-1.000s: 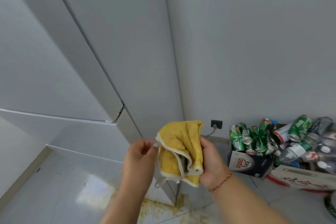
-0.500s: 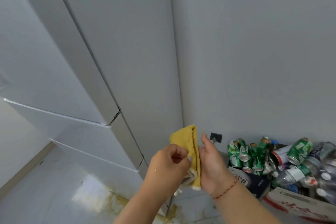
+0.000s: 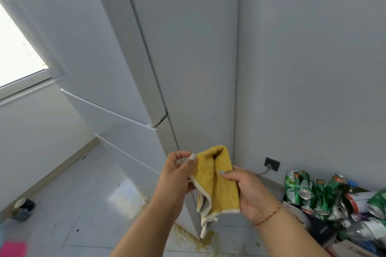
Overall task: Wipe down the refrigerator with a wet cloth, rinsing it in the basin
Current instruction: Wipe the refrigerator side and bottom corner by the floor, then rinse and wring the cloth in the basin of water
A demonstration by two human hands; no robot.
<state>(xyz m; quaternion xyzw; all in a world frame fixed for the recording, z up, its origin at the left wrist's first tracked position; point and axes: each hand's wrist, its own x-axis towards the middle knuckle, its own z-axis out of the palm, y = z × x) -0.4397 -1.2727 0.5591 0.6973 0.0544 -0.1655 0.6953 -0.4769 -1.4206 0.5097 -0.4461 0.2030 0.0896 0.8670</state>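
A folded yellow cloth (image 3: pixel 217 181) with a white hem hangs between both hands in front of the tall white refrigerator (image 3: pixel 183 58). My left hand (image 3: pixel 177 175) pinches the cloth's left edge between thumb and fingers. From the right, my right hand (image 3: pixel 248 192) holds the cloth with the thumb across its front. The cloth is a little in front of the refrigerator's lower corner and is not touching it. No basin is in view.
A grey wall (image 3: pixel 313 69) with a socket (image 3: pixel 272 164) stands to the right of the refrigerator. Boxes of crushed cans and bottles (image 3: pixel 338 200) fill the floor at the right. Yellowish stains (image 3: pixel 200 242) mark the tiles by the refrigerator's base. A window (image 3: pixel 16 48) is at the left.
The view has swung left and up, so the refrigerator's side now fills the middle. The cloth has been refolded into a longer, flatter strip, held by both hands.
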